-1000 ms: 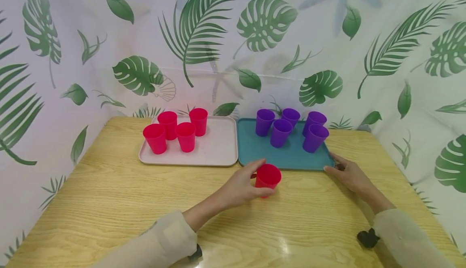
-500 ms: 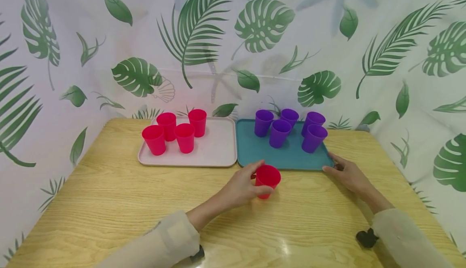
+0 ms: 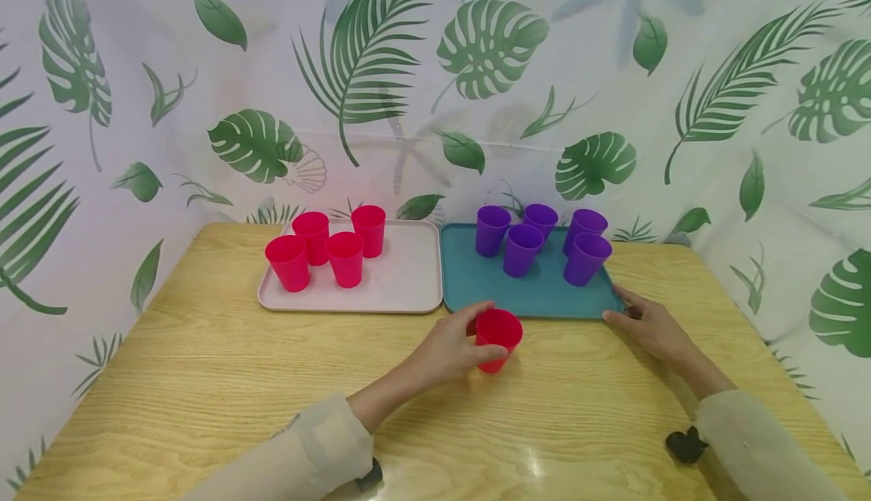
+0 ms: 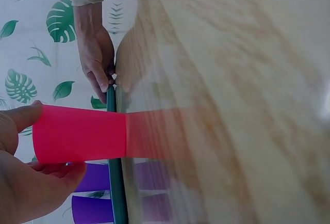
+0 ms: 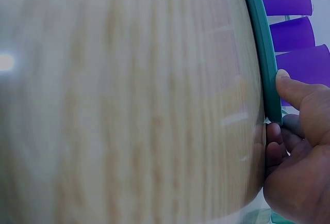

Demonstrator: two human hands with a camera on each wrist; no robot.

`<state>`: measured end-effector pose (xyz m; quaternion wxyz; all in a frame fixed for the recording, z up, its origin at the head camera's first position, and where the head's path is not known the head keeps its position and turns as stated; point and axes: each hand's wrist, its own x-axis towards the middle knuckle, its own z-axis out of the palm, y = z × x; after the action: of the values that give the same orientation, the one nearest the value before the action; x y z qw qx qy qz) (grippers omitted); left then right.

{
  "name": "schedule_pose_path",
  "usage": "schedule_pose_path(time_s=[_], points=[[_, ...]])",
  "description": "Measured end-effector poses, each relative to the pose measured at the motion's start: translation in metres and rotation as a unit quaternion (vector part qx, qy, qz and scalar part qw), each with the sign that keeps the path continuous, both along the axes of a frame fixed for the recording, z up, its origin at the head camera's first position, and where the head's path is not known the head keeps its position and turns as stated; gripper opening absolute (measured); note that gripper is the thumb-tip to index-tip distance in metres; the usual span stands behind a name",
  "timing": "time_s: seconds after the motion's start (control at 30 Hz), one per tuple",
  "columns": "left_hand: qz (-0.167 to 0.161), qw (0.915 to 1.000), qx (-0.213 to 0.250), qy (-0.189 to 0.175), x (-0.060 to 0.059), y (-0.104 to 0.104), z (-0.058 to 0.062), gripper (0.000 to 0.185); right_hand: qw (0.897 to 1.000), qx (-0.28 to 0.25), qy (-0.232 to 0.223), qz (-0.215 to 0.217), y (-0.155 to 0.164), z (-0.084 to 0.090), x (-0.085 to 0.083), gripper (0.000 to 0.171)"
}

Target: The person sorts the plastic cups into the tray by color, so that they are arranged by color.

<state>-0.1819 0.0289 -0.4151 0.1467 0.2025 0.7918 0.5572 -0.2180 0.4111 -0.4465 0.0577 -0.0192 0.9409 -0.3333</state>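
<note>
My left hand [image 3: 445,350] holds a red plastic cup [image 3: 499,341] with thumb and fingers around its sides, just in front of the teal tray. The cup stands upright, its base right at the wooden table in the left wrist view. At the near right corner of the teal tray [image 3: 476,297], my right hand [image 3: 656,329] pinches the rim; its thumb [image 5: 291,91] lies on the top edge and the other fingers curl at the corner. Several purple cups [image 3: 523,250] stand upright on that tray. The left wrist view shows the held cup [image 4: 80,133] from the side.
A pale tray [image 3: 401,274] lies against the teal tray on its left, bearing several upright red cups [image 3: 345,259]. Both sit on the wooden table [image 3: 224,380] near the back, before a white leaf-patterned cloth [image 3: 517,131].
Nearly all is still. The red cup in my left hand has shifted very slightly left; the right hand keeps its place at the tray corner.
</note>
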Motion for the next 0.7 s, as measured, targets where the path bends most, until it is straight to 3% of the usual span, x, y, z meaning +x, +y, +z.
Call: schedule_pose_path(time_s=[0.3,0.7], points=[[0.02,0.9994,0.027,0.006,-0.004,-0.013,0.014,0.068,1.0,-0.018,-0.006,0.001,-0.002,0.002,0.003,0.081],[0.05,0.9965,0.061,0.029,-0.018,-0.04,0.026,0.069,1.0,-0.018,-0.008,-0.002,-0.003,0.002,0.002,0.081]])
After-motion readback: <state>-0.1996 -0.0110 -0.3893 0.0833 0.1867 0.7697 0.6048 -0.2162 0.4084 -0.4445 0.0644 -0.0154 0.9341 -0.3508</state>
